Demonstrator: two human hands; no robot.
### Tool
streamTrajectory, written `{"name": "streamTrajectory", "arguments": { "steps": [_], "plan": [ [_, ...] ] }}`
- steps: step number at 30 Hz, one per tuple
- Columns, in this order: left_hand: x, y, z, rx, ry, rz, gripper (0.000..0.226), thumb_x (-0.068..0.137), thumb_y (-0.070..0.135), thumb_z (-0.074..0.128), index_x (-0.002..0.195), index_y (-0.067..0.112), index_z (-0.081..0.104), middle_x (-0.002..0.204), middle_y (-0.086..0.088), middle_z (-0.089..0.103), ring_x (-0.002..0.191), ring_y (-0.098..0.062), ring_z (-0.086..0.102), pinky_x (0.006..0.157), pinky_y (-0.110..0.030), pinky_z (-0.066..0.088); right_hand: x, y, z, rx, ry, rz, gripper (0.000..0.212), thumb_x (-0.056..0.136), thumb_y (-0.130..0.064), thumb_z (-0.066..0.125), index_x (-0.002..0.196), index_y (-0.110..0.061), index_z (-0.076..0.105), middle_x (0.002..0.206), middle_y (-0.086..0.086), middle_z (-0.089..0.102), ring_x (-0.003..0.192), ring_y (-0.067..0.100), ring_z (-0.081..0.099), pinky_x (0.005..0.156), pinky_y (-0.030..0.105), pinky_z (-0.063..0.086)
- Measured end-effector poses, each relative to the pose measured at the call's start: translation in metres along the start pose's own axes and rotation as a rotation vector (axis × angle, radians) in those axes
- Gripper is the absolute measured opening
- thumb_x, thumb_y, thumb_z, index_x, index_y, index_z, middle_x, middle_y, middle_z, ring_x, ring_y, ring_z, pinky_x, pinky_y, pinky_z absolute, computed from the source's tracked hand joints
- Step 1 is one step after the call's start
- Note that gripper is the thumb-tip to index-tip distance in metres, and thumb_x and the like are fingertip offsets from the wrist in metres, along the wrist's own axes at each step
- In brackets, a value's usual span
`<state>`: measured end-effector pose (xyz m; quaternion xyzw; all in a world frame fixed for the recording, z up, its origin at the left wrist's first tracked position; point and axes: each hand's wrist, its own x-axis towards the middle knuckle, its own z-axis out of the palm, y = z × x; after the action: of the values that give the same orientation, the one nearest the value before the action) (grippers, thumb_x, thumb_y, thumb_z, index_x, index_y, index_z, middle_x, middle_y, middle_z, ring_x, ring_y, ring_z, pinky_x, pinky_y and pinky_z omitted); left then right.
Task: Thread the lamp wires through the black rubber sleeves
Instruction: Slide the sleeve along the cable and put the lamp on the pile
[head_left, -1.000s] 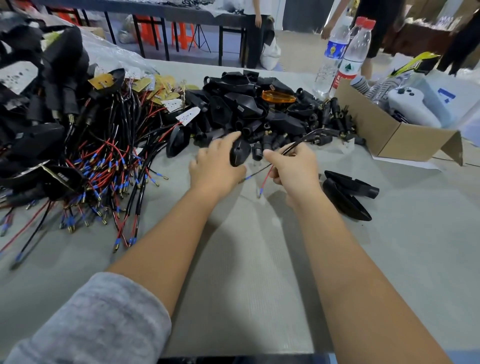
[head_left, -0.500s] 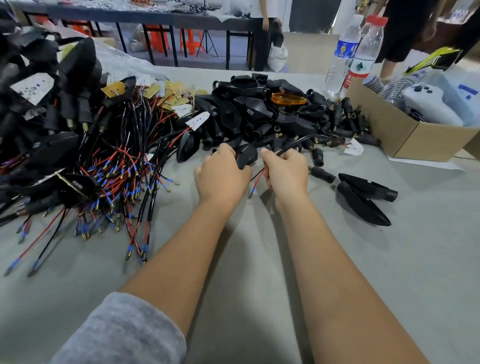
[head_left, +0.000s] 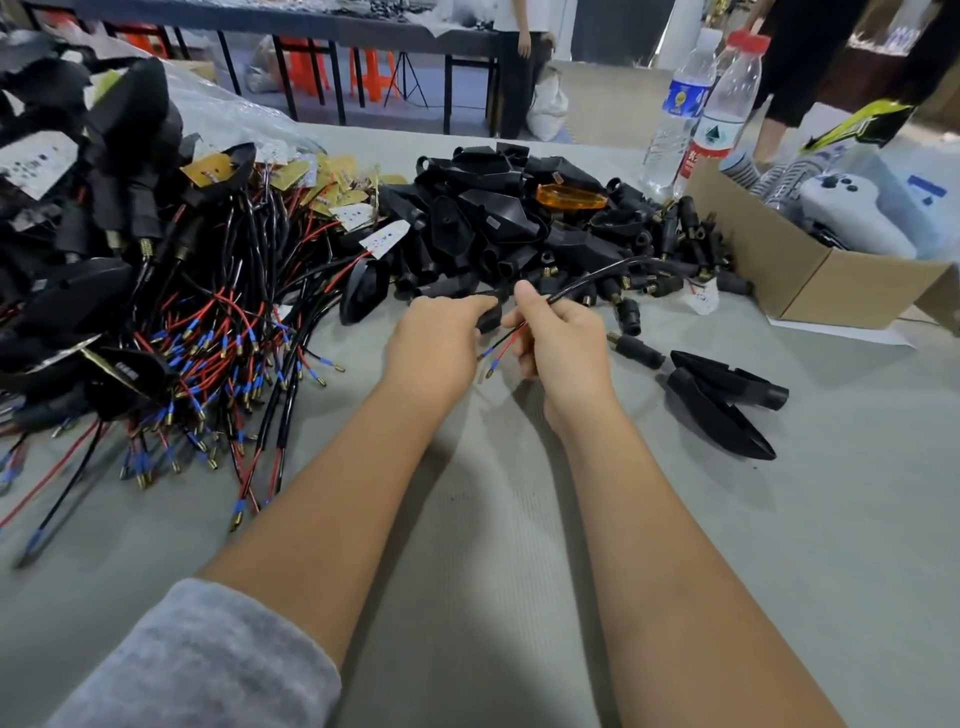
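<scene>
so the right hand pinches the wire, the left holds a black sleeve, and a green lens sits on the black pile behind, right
Not quite: the lens on the black pile is orange, not green, as the head view shows. The rest holds: the right hand pinches the wire and the left hand holds a black sleeve.

**Materials and finishes on the workbench**

Table covering (head_left: 519, 545): grey cloth, finely ribbed, matt.
Rubber sleeve (head_left: 489, 322): black, matt, pinched in left hand (head_left: 434, 343).
Lamp wire (head_left: 587, 283): glossy black sheath; red and black plastic-coated cores, blue plastic collars, brass-coloured metal tips; held in right hand (head_left: 563, 338).
Wire bundle (head_left: 218, 338): same plastic coating and metal tips.
Lamp housings (head_left: 483, 218): black plastic, semi-gloss.
Lens (head_left: 571, 197): amber, translucent, glossy plastic.
Bottles (head_left: 717, 114): clear plastic, shiny paper-like labels.
Box (head_left: 810, 280): brown cardboard, matt.
Cuff (head_left: 197, 660): grey fleecy cloth, napped.
</scene>
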<state>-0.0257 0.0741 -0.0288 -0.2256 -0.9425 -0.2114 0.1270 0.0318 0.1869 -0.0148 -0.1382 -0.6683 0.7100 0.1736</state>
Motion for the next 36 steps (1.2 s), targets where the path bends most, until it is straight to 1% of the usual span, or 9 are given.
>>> {"name": "streamTrajectory", "arguments": {
  "steps": [6,9,11,15,17,20,24,30,36],
  "plan": [
    [-0.012,-0.001,-0.019,-0.107,0.005,-0.193,0.051,0.1,0.014,0.038,0.149,0.02,0.026,0.106,-0.013,0.064,0.096,-0.034,0.058,0.072,-0.034,0.035,-0.002,-0.003,0.003,0.155,-0.102,0.045,0.033,0.101,-0.027,0.054,0.078,-0.008,0.066,0.059,0.002,0.064,0.047,0.011,0.055,0.045,0.02,0.043],
    [-0.014,0.0,-0.036,-0.586,-0.101,-0.461,0.043,0.101,0.018,0.033,0.144,0.019,0.036,0.108,-0.005,0.063,0.09,-0.031,0.067,0.081,-0.034,0.053,-0.004,-0.005,0.01,0.239,-0.183,0.056,0.021,0.1,-0.012,0.055,0.083,-0.005,0.065,0.063,0.004,0.065,0.051,0.01,0.059,0.05,0.019,0.048],
    [-0.019,0.004,-0.043,-1.061,-0.184,-0.58,0.034,0.101,0.011,0.032,0.126,0.015,0.053,0.101,-0.009,0.062,0.073,-0.025,0.068,0.071,-0.033,0.061,-0.006,-0.004,0.014,0.249,-0.171,0.057,0.016,0.098,-0.005,0.056,0.083,-0.005,0.064,0.062,0.003,0.065,0.05,0.009,0.059,0.05,0.018,0.049],
    [-0.027,0.006,-0.04,-1.462,-0.235,-0.538,0.03,0.102,0.005,0.034,0.115,0.01,0.061,0.096,-0.01,0.065,0.073,-0.014,0.065,0.063,-0.02,0.056,-0.006,-0.002,0.012,0.179,-0.098,-0.001,0.015,0.097,-0.004,0.057,0.084,-0.007,0.065,0.065,0.002,0.064,0.051,0.008,0.059,0.056,0.019,0.052],
    [-0.029,0.006,-0.035,-1.459,-0.205,-0.529,0.027,0.1,0.003,0.042,0.121,0.011,0.058,0.099,-0.008,0.066,0.076,-0.012,0.065,0.067,-0.019,0.056,-0.006,-0.001,0.011,0.121,-0.058,-0.029,0.014,0.096,-0.004,0.059,0.085,-0.007,0.066,0.066,0.002,0.065,0.053,0.008,0.061,0.056,0.018,0.051],
    [-0.029,-0.003,-0.029,-1.293,-0.167,-0.447,0.058,0.09,0.0,0.061,0.142,0.018,0.042,0.101,-0.006,0.07,0.079,-0.013,0.067,0.07,-0.023,0.058,-0.006,0.0,0.011,0.084,-0.039,-0.051,0.013,0.096,-0.005,0.06,0.086,-0.007,0.067,0.068,0.002,0.068,0.055,0.009,0.062,0.055,0.019,0.052],
    [-0.032,-0.014,-0.029,-1.146,-0.104,-0.263,0.078,0.072,0.0,0.076,0.129,0.042,0.044,0.107,-0.007,0.068,0.087,-0.018,0.067,0.066,-0.029,0.058,-0.007,-0.001,0.014,0.073,-0.045,-0.056,0.015,0.095,-0.005,0.062,0.082,-0.007,0.068,0.069,0.005,0.071,0.061,0.012,0.067,0.064,0.026,0.059],
    [-0.035,-0.013,-0.026,-1.003,-0.115,-0.212,0.056,0.065,0.015,0.077,0.105,0.043,0.051,0.108,-0.004,0.065,0.099,-0.014,0.063,0.067,-0.024,0.054,-0.007,0.0,0.013,-0.014,-0.044,-0.078,0.011,0.093,-0.011,0.065,0.086,-0.007,0.072,0.077,0.008,0.074,0.07,0.016,0.069,0.07,0.031,0.059],
    [-0.033,-0.005,-0.028,-1.166,-0.161,-0.325,0.01,0.097,0.025,0.057,0.107,0.025,0.057,0.09,-0.004,0.06,0.063,-0.015,0.053,0.05,-0.022,0.045,-0.008,0.0,0.013,0.096,-0.11,-0.045,0.014,0.093,-0.003,0.063,0.101,0.007,0.069,0.092,0.02,0.073,0.084,0.024,0.07,0.085,0.037,0.058]
  ]
}}
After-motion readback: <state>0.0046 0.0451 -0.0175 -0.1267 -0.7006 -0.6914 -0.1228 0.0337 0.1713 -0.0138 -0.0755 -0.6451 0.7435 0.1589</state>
